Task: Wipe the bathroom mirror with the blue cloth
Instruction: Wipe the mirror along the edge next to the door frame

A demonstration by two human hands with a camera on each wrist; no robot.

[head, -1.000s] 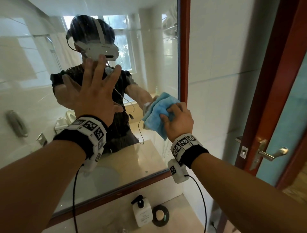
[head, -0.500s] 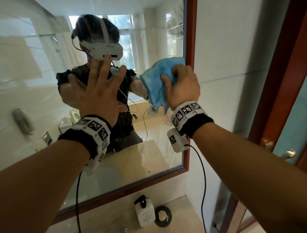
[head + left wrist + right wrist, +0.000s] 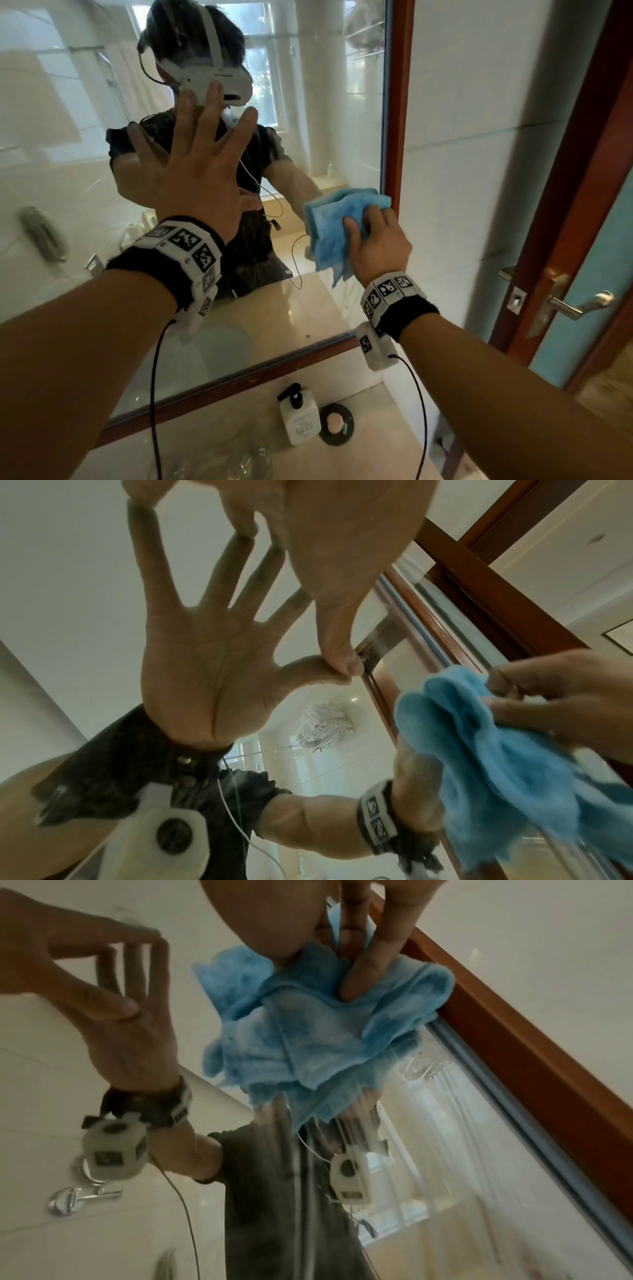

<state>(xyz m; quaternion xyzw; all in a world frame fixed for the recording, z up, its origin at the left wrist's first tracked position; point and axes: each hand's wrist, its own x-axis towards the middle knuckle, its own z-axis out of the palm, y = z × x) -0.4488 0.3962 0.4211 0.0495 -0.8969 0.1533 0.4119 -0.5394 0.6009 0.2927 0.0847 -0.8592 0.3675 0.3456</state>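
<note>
Two hands met the mirror: the left hand lay flat, fingers spread and holding nothing, probably for bracing, while the right hand gripped the bunched blue cloth against the glass near its right frame.

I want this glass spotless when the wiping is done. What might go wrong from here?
1. The left hand presses spread fingers on the wood-framed bathroom mirror, likely leaving prints.
2. The right hand holds the crumpled blue cloth beside the frame's right edge; a bunched cloth may miss the strip of glass there.
3. The white pump bottle stands below and a dangling wrist cable could snag it.
</note>
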